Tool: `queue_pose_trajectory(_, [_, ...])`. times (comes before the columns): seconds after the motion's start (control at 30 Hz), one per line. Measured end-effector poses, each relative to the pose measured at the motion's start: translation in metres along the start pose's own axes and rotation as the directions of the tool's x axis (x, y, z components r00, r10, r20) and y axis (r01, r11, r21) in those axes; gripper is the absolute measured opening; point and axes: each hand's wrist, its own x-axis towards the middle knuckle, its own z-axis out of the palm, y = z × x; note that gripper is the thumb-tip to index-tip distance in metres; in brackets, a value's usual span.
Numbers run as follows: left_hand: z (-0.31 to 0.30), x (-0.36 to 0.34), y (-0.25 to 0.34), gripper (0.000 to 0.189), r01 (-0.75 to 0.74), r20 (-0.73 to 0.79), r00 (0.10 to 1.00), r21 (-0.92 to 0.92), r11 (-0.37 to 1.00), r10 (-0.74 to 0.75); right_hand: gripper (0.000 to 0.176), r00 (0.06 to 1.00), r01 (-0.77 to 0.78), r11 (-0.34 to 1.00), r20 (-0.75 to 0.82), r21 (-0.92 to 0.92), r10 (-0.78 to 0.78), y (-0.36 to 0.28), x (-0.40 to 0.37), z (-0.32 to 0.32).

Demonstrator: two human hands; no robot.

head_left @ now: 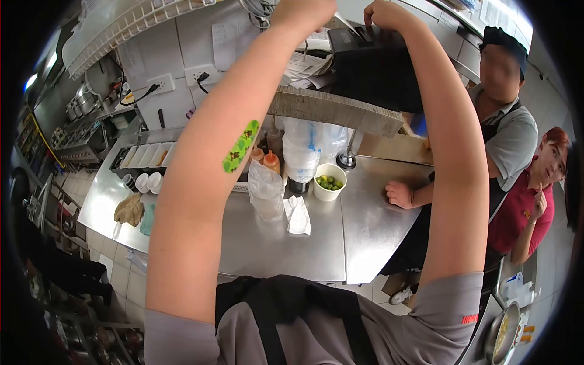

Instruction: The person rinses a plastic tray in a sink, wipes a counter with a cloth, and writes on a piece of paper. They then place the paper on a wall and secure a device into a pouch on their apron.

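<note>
Both my arms reach up to a shelf (340, 111) above the steel counter. My left hand (302, 17) is closed at the top edge of the view, by the wall and some stacked papers (307, 68); I cannot tell what is in its fingers. A thin pale strip (348, 24) slants between my hands toward the top of a black box-shaped thing (368, 70) on the shelf. My right hand (387, 14) is curled at that black thing's upper edge, its fingertips turned down and partly hidden. A green patterned bandage (241, 146) is on my left forearm.
The steel counter (286, 255) holds a white tub of small green fruits (329, 182), a plastic-wrapped stack (266, 191), a white napkin (297, 216) and sauce bottles (271, 160). At right, a person's hand (399, 194) rests on it; another person stands behind. A wire rack (140, 30) hangs upper left.
</note>
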Motion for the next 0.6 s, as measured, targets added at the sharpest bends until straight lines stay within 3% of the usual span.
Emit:
queue_pose_trajectory(0.03, [-0.002,0.004,-0.003,0.035,0.003,0.0,1.0,0.002,1.0,-0.003,0.028,1.0,0.002,1.0,0.007,-0.013,-0.002,-0.001,0.0,-0.001])
queue_pose_trajectory(0.1, [-0.009,0.012,-0.009,0.035,0.145,0.088,0.986,-0.082,0.986,-0.138,0.026,1.0,-0.004,1.0,-0.011,0.0,0.004,-0.002,-0.004,-0.002])
queue_pose_trajectory(0.17, [-0.01,0.013,-0.019,0.036,0.068,0.11,0.992,-0.098,0.993,-0.057,0.025,0.999,-0.012,1.0,-0.03,0.012,0.012,0.001,-0.002,0.002])
queue_pose_trajectory(0.23, [-0.009,0.012,-0.022,0.035,-0.01,0.057,0.998,-0.1,0.995,0.016,0.021,0.987,-0.034,0.996,-0.159,-0.084,0.02,0.008,0.007,0.009])
queue_pose_trajectory(0.33, [-0.01,0.006,-0.016,0.033,-0.01,-0.027,1.0,-0.097,0.995,0.007,0.017,0.965,-0.063,0.994,-0.26,-0.084,0.039,0.008,0.007,0.011])
queue_pose_trajectory(0.47, [-0.012,-0.009,-0.011,0.031,0.018,-0.027,0.999,-0.049,0.999,-0.02,0.018,0.975,-0.062,0.989,-0.221,-0.132,0.032,0.011,0.009,0.01])
queue_pose_trajectory(0.5, [-0.006,-0.015,-0.012,0.029,-0.172,-0.173,0.968,0.077,0.982,0.183,0.019,0.97,-0.065,0.991,-0.242,-0.112,0.037,0.013,0.011,0.011])
queue_pose_trajectory(0.53, [-0.004,-0.023,-0.009,0.027,-0.333,-0.284,0.876,0.228,0.915,0.389,0.02,0.964,-0.067,0.994,-0.263,-0.092,0.041,0.013,0.011,0.012])
queue_pose_trajectory(0.6, [-0.001,-0.045,0.002,0.026,-0.341,-0.293,0.869,0.233,0.911,0.4,0.021,0.965,-0.083,0.991,-0.257,-0.103,0.054,0.014,0.011,0.009])
